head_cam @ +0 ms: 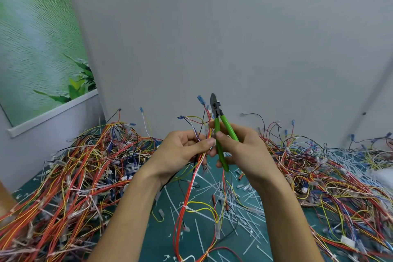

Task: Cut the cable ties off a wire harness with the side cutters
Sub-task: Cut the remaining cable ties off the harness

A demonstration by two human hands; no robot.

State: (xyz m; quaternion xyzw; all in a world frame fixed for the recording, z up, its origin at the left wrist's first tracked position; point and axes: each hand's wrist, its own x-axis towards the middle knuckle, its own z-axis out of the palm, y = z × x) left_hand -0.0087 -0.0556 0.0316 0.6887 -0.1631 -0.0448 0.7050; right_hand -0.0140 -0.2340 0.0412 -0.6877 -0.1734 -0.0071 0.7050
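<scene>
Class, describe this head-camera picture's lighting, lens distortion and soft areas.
Head view: lighting soft and even, no hard shadows or glare on the grey wall; the wide lens bends the wall's edges and stretches the forearms; side cutters in the right hand and wire harness in the left hand look fairly sharp; the wire piles toward the corners blur.

Left hand pinches the wire harness upright while right hand grips green-handled side cutters.

Side cutters: dark matt metal head, glossy green plastic grips. Wire harness: smooth plastic-sheathed strands. Table: matt green mat.
</scene>
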